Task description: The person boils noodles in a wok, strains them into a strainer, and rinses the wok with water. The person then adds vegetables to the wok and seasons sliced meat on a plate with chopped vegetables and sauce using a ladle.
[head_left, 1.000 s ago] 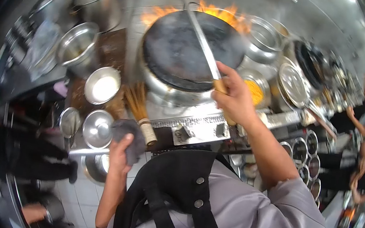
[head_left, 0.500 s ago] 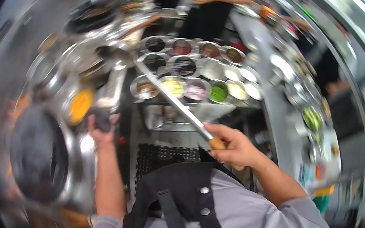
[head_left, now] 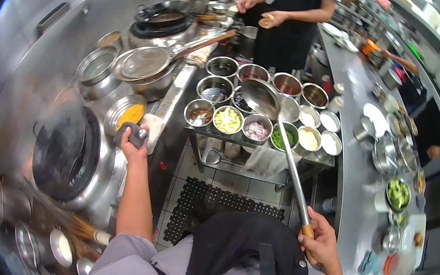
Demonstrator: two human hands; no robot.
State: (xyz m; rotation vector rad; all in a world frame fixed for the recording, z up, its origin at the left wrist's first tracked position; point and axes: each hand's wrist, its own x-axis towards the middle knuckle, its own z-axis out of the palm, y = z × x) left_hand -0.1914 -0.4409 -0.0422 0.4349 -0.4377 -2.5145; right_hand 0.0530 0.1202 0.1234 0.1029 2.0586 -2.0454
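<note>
My right hand (head_left: 321, 241) is closed round the wooden grip of a long-handled ladle (head_left: 294, 171). The ladle's steel bowl hangs over the rows of steel pots (head_left: 223, 67), hiding part of some of them. In the front row are chopped pale green pieces (head_left: 227, 120), chopped purple onion (head_left: 256, 131) and green slices (head_left: 284, 138). On the left, my left hand (head_left: 134, 148) grips a folded dark grey cloth (head_left: 130, 131), right beside a steel pot of orange-yellow food (head_left: 131, 115). A small shiny metal end shows at the cloth; what it belongs to is unclear.
A dark steaming wok (head_left: 66, 154) sits on the stove at my left. Beyond it are a strainer (head_left: 144, 62) over a pot and another wok (head_left: 164, 18). A co-worker in a black apron (head_left: 290, 28) stands ahead. The right counter (head_left: 347, 88) carries bowls and a cutting board.
The ladle bowl has swung right, from beside the left-hand pans to above the steel pots. My right hand has moved right and lower. My left hand still holds the cloth. The view has shifted.
</note>
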